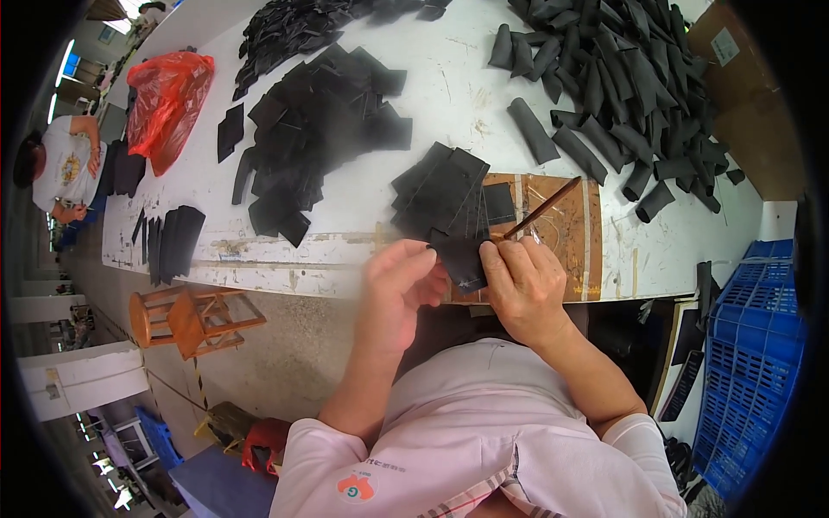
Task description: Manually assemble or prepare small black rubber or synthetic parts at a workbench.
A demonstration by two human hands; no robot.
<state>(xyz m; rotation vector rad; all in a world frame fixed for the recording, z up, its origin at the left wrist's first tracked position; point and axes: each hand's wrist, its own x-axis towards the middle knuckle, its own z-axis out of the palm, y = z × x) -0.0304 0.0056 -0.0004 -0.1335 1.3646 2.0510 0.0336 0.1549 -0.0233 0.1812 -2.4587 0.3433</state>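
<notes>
The right hand [527, 281] pinches the upper right edge of 1 black piece [462, 263], which is above the near edge of the table [682, 259]. The left hand [399, 281] is half curled, with fingertips at the piece's left corner; whether it grips, I cannot tell. Behind lies a fan of flat pieces [440, 190]; farther right is a heap of rolled tubes [613, 95]. The step seems to be shaping 1 flat piece into a tube. The next move probably calls for both hands bringing its 2 edges together evenly.
</notes>
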